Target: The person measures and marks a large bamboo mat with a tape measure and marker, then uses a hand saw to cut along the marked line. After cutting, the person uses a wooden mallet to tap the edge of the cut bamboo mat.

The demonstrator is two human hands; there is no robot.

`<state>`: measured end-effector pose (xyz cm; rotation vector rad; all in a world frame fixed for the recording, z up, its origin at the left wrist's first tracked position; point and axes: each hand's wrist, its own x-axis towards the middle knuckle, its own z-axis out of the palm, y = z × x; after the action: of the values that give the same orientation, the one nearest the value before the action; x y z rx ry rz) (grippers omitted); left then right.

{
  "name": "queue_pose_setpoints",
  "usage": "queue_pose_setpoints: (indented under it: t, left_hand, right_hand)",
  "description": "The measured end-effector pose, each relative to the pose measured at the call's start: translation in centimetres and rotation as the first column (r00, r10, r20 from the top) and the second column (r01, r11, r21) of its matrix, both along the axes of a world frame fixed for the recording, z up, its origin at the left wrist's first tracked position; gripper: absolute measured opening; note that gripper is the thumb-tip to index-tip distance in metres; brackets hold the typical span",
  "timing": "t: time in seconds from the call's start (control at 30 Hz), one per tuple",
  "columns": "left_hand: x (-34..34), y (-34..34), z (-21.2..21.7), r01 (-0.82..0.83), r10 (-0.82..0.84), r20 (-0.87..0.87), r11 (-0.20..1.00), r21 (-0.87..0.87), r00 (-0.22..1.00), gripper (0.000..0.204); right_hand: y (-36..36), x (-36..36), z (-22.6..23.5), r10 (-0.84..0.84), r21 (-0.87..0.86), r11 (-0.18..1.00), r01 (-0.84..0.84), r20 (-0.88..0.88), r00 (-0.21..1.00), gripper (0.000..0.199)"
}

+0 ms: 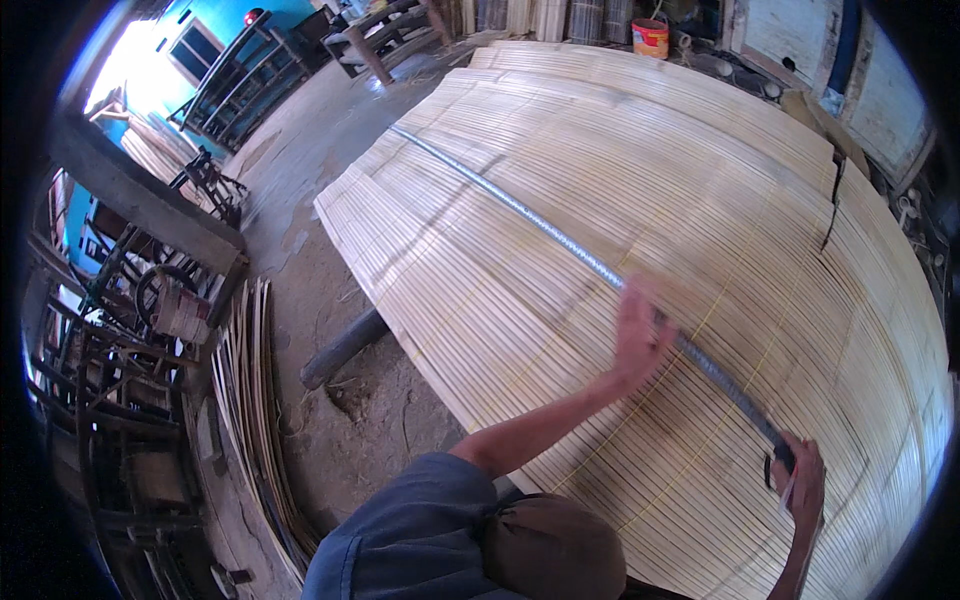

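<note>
Bamboo slats [560, 180], pale and thin, lie side by side in a broad mat that fills most of my head view; fine yellowish cords cross the slats at intervals and tie them together. The mat's surface is ribbed and dry-looking, and its near edge overhangs a dark round log [342, 348] on the dusty concrete floor [300, 150].

Across the mat runs a measuring tape [520, 212], a narrow grey metal band drawn out straight from the far left edge down toward me. My left hand [640, 335] is blurred, fingers spread flat, pressing on or just over the tape near its middle; I cannot tell whether it truly touches. My right hand [800, 482] is curled tight around the tape's dark case at the near end, a loose loop hanging beside it.

A thin dark curved tool [834, 195] lies on the mat's far right side. Beyond the mat's far end stands a small orange bucket [650, 38] with a pale band round it. A stack of loose slats [255, 400] lies on the floor to my left, beside dark wooden frames [110, 380].
</note>
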<state>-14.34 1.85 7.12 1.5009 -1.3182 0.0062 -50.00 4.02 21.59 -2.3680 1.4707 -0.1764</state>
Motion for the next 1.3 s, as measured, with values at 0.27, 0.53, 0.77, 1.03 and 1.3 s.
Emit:
queue_pose_setpoints:
  t: [0.27,0.53,0.77,1.03,1.3]
  left_hand:
    - [19.7,8.9,0.4,0.083,0.063,-0.995,0.994,0.070,0.078,0.049]
    - [23.6,16.4,-1.1,-0.011,0.255,-0.933,0.965,0.261,0.254,0.020]
    - [22.1,21.5,-1.9,0.076,0.289,-0.922,0.945,0.317,0.257,0.021]
    - [22.7,20.7,-2.2,0.276,0.138,-0.814,0.897,0.344,0.564,0.034]
    - [13.4,19.4,3.0,0.205,-0.089,-0.190,0.608,0.767,0.978,0.015]
  right_hand:
    - [7.1,2.9,-0.5,0.129,0.391,0.896,-0.211,0.228,0.965,0.039]
    - [11.2,2.4,-0.9,0.199,0.513,0.831,-0.217,0.091,0.976,0.044]
    - [15.7,3.0,2.4,0.066,0.445,0.866,-0.229,0.353,0.933,0.029]
    - [16.3,-1.8,-2.4,0.092,0.446,0.890,-0.099,0.038,0.995,0.053]
    - [16.5,1.1,-3.2,-0.100,0.432,0.897,0.094,-0.009,0.995,0.052]
